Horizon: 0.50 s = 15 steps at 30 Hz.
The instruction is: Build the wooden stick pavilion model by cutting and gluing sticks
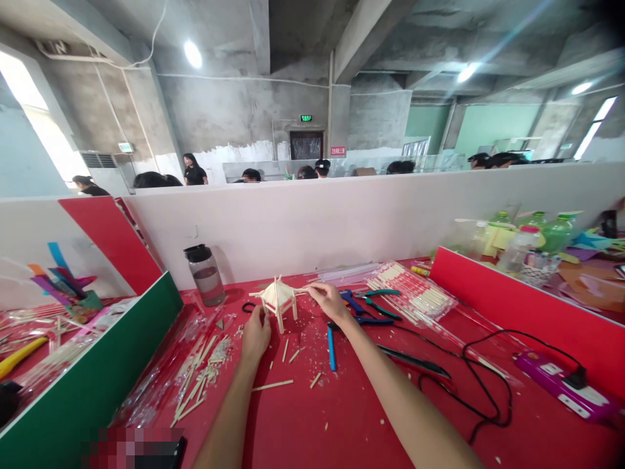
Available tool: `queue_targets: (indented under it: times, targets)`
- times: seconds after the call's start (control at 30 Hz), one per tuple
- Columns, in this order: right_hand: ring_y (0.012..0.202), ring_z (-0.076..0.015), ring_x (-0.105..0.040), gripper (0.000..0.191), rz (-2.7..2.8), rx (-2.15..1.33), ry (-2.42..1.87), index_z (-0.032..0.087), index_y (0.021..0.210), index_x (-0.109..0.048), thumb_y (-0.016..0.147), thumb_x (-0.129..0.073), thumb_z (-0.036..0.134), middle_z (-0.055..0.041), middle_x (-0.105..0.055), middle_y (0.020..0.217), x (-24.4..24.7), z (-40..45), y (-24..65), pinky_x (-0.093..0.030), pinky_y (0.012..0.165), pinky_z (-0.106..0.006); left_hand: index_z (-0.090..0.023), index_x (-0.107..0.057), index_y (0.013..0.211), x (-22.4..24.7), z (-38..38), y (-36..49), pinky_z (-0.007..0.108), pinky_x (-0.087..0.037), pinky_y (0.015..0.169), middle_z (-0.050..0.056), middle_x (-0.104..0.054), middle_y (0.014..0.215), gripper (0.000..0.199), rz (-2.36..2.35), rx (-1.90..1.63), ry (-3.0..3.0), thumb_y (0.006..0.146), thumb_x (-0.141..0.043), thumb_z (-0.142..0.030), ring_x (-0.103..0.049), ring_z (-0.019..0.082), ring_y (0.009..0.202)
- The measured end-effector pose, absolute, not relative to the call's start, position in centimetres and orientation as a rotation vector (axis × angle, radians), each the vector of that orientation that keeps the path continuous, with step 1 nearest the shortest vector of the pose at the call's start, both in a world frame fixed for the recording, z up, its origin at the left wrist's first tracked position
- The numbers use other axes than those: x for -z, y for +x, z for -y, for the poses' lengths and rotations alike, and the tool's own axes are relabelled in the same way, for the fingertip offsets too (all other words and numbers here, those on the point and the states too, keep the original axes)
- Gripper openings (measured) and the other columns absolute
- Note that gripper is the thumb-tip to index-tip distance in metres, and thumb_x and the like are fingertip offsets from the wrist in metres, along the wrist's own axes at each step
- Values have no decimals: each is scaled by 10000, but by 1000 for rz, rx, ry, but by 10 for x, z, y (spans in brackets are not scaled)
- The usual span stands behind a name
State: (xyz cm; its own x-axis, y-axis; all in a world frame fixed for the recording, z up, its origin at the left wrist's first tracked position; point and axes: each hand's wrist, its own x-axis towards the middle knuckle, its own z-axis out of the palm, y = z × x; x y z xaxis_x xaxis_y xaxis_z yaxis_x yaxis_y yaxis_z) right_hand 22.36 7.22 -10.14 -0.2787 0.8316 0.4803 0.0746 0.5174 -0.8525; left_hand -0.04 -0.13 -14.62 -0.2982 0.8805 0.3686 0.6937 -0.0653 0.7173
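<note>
A small pavilion model made of pale wooden sticks stands upright on the red tabletop, with a pointed stick roof on thin legs. My left hand is closed at its left side, thumb and fingertips gripping a leg there. On the other side my right hand pinches a short wooden stick, whose far end reaches the roof's right edge; whether it is joined there I cannot tell. Cut stick pieces and crumbs lie in front of the model. Just right of my right hand are blue-handled pliers and green-handled pliers.
A water bottle stands at the back left beside plastic wrappers and loose sticks. Bundled sticks lie back right. A black cable runs to a purple power strip. Green and red dividers flank the table.
</note>
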Motion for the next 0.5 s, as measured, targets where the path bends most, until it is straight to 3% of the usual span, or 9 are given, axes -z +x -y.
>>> queue_targets:
  times: [0.5]
  targets:
    - [744,-189,-648,275,1725,-868,-738,154,856,-728,833,-594,393,-68,-725,831,100,-70,223,-492,671,-268,-192,-563,954,149,-1,-3,287,-467,772,80,-710,930,134,-1990,-1295,1716,887,-455,-235,-674,224,877]
